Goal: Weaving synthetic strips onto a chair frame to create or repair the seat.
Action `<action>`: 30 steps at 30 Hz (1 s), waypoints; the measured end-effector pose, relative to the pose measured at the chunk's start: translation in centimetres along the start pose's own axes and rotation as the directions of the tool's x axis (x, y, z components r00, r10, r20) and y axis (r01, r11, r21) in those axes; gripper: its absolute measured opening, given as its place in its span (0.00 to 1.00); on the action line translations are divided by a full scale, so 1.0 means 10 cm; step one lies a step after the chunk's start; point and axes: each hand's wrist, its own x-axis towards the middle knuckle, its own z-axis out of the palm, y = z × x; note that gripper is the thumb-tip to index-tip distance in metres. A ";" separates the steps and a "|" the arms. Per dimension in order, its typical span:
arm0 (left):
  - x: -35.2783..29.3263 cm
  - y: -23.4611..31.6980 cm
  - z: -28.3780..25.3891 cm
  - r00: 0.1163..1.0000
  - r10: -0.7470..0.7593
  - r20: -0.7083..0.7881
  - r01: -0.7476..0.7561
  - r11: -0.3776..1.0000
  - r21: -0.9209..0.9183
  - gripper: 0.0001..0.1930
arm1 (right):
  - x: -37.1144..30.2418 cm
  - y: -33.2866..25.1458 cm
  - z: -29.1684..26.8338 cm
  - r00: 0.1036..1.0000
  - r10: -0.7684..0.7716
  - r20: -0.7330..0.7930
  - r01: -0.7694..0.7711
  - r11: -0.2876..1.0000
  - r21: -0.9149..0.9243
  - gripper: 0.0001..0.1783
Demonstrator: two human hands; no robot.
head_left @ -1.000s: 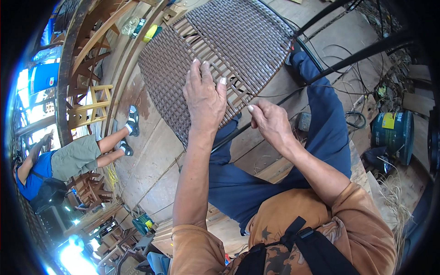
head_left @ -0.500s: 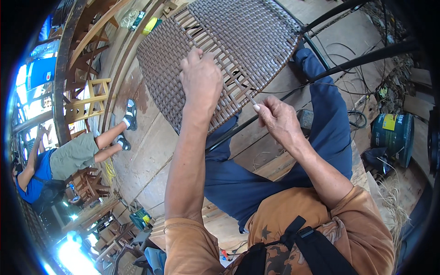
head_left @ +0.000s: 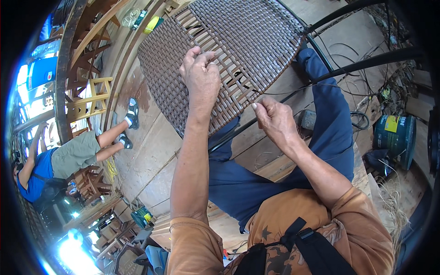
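A brown woven wicker panel [head_left: 167, 73] on a dark metal frame lies tilted in front of me. Across it runs a band of loosely woven strands [head_left: 224, 59] with gaps between them. My left hand [head_left: 201, 80] rests over this band, fingers partly bent and apart, its fingertips at the weave. At the panel's near right edge, my right hand [head_left: 277, 120] is closed in a pinch, thumb against forefinger. Whatever sits in that pinch is hidden. A thin dark strand [head_left: 293, 94] trails from the edge above this hand toward the right.
Dark metal bars [head_left: 366, 63] extend right from the panel. Loose black strands [head_left: 360, 91] and a green container [head_left: 394, 137] are at the right. A person in a blue shirt [head_left: 39, 172] is at the left, near a yellow wooden stool [head_left: 94, 98]. My legs [head_left: 330, 123] are beneath the panel.
My right hand has shifted slightly, and the thin pale piece seen at its thumb is no longer visible. My left hand's fingers have spread a little. The panel has moved slightly.
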 end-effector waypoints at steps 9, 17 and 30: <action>0.04 -0.09 -0.01 0.987 0.056 -0.148 -0.069 0.994 -0.086 0.17 | 0.05 -0.18 0.07 1.000 0.004 -0.028 -0.004 1.000 -0.003 0.15; -0.05 0.06 -0.03 0.952 0.298 0.072 -0.300 0.862 0.409 0.21 | 0.07 -0.18 -0.03 0.996 0.085 0.040 -0.084 0.996 -0.035 0.16; 0.39 0.14 -0.05 0.970 -0.066 0.235 -0.041 0.904 0.425 0.18 | 0.05 -0.14 -0.12 0.993 0.069 0.093 -0.066 0.997 -0.032 0.15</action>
